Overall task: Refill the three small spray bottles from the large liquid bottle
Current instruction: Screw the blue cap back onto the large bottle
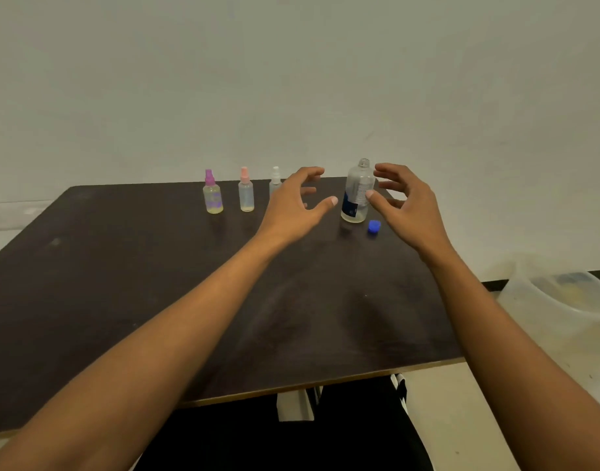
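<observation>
- The large clear plastic bottle (358, 192), uncapped, is shown upright on the dark matt counter (122, 266), long axis vertical, between the two grips.
- The right grip (407, 202) is seen just beside it, nearer than the left grip (292, 205); both are spread with curved fingers, nothing held.
- Leftward are ranged small translucent sprayers: purple-topped bottle (212, 195), pink-topped bottle (246, 193), white-topped bottle (275, 180), partly hidden.
- A blue cap (373, 227) lies by the base.

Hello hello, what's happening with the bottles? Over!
Left hand, right hand open, flanking large bottle. Bottle uncapped, upright; blue cap beside it. Left hand partly covers white-topped spray bottle.
</observation>
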`<action>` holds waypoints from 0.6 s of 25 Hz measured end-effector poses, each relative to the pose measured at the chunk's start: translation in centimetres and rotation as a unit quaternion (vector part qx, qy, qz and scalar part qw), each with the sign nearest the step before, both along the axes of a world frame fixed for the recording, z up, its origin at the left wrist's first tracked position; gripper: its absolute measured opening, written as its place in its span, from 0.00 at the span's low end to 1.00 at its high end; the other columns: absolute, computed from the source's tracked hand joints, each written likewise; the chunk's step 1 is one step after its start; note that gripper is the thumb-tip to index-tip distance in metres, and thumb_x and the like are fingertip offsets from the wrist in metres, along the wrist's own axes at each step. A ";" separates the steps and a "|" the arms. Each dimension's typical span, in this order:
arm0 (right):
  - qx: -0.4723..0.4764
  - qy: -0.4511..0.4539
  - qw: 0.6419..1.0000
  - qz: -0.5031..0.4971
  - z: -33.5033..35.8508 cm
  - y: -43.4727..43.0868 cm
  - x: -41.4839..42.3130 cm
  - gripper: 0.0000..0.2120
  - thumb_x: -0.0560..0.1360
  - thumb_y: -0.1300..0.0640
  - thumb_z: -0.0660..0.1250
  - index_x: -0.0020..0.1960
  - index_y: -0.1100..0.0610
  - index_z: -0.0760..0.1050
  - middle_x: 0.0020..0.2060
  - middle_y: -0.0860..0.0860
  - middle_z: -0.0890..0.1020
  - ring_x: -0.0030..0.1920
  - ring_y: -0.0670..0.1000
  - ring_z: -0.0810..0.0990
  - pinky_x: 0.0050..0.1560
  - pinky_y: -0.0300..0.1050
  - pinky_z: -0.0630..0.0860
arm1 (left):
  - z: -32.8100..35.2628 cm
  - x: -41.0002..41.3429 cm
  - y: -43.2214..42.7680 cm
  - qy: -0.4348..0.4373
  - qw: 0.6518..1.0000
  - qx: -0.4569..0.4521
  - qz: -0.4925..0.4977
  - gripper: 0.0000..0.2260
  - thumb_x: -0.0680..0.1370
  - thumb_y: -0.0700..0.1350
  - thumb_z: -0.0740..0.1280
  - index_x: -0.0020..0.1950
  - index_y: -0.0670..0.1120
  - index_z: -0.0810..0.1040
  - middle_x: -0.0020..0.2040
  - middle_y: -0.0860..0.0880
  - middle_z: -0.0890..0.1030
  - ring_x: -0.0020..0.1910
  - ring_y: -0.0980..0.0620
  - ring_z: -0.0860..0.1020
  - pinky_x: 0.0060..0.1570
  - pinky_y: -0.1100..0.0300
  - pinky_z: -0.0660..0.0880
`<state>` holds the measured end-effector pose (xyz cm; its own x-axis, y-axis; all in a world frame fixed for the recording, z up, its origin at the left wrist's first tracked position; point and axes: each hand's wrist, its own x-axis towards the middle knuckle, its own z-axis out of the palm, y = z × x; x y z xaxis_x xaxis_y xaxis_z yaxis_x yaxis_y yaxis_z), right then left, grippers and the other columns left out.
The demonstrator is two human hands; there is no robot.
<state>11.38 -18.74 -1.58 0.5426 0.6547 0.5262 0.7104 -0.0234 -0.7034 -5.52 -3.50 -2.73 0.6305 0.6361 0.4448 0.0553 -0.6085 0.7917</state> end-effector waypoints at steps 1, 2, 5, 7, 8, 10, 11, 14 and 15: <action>-0.004 0.003 1.000 -0.009 -0.2 0.1 1.0 0.23 0.80 0.52 0.74 0.73 0.48 0.74 0.66 0.40 0.79 0.61 0.40 0.79 0.53 0.28 0.75 | -0.1 1.1 0.3 0.006 1.000 0.001 -0.003 0.26 0.78 0.53 0.75 0.74 0.54 0.73 0.72 0.57 0.76 0.65 0.58 0.79 0.60 0.59 0.80; -0.010 0.005 1.000 -0.020 -0.6 0.1 2.1 0.23 0.80 0.52 0.74 0.73 0.49 0.74 0.67 0.42 0.80 0.62 0.41 0.79 0.53 0.28 0.75 | -0.2 2.5 0.7 0.013 1.000 0.001 -0.007 0.27 0.77 0.53 0.75 0.74 0.53 0.72 0.72 0.56 0.76 0.65 0.58 0.79 0.60 0.58 0.80; -0.048 0.002 0.998 -0.050 -2.1 0.8 5.1 0.22 0.79 0.52 0.74 0.72 0.51 0.75 0.67 0.46 0.81 0.63 0.44 0.80 0.52 0.27 0.75 | -1.1 6.4 2.2 0.040 0.999 -0.001 -0.003 0.30 0.76 0.55 0.76 0.75 0.52 0.72 0.72 0.55 0.76 0.64 0.58 0.79 0.64 0.53 0.79; -0.081 0.001 0.994 -0.069 -3.4 1.7 7.0 0.22 0.79 0.53 0.75 0.71 0.53 0.77 0.66 0.48 0.82 0.62 0.45 0.80 0.55 0.33 0.80 | -2.0 9.1 3.3 0.063 0.998 -0.004 0.001 0.33 0.75 0.56 0.77 0.76 0.50 0.70 0.73 0.53 0.76 0.65 0.56 0.78 0.66 0.51 0.79; -0.098 0.000 0.992 -0.078 -4.1 2.2 7.7 0.21 0.78 0.53 0.75 0.70 0.53 0.78 0.65 0.49 0.83 0.61 0.46 0.81 0.58 0.39 0.82 | -2.4 10.3 3.8 0.075 0.997 -0.007 0.003 0.35 0.74 0.57 0.78 0.77 0.50 0.69 0.74 0.52 0.76 0.66 0.54 0.78 0.67 0.50 0.78; -0.144 -0.003 0.985 -0.091 -5.2 3.3 8.9 0.21 0.77 0.53 0.77 0.68 0.54 0.80 0.63 0.50 0.84 0.59 0.47 0.82 0.62 0.47 0.82 | -3.2 12.5 4.6 0.103 0.995 -0.012 0.009 0.39 0.72 0.60 0.78 0.78 0.49 0.68 0.75 0.50 0.74 0.67 0.52 0.77 0.67 0.52 0.76; -0.170 -0.007 0.981 -0.094 -5.6 3.9 9.3 0.22 0.76 0.51 0.78 0.68 0.53 0.80 0.63 0.50 0.84 0.59 0.47 0.82 0.63 0.46 0.82 | -3.5 13.4 4.9 0.113 0.993 -0.014 0.011 0.40 0.71 0.62 0.79 0.78 0.49 0.68 0.75 0.50 0.74 0.67 0.51 0.77 0.67 0.53 0.76; -0.237 -0.019 0.967 -0.089 -6.7 5.1 10.6 0.27 0.73 0.48 0.80 0.69 0.54 0.79 0.63 0.50 0.84 0.59 0.48 0.83 0.62 0.44 0.80 | -4.8 15.5 5.5 0.113 0.993 -0.022 0.007 0.37 0.70 0.62 0.79 0.74 0.50 0.71 0.70 0.51 0.78 0.64 0.52 0.79 0.63 0.55 0.78; -0.258 -0.023 0.962 -0.083 -7.0 5.4 11.0 0.28 0.72 0.48 0.81 0.69 0.54 0.79 0.63 0.50 0.84 0.59 0.49 0.83 0.61 0.44 0.79 | -5.2 15.9 5.6 0.112 0.993 -0.026 0.005 0.36 0.70 0.62 0.79 0.73 0.50 0.71 0.69 0.51 0.79 0.62 0.52 0.79 0.61 0.57 0.77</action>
<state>22.34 -13.33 -8.54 0.6465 0.7411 0.1810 0.6966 -0.4767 -0.5361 10.42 2.11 -7.90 0.7032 0.6616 0.2602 0.2402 -0.5656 0.7889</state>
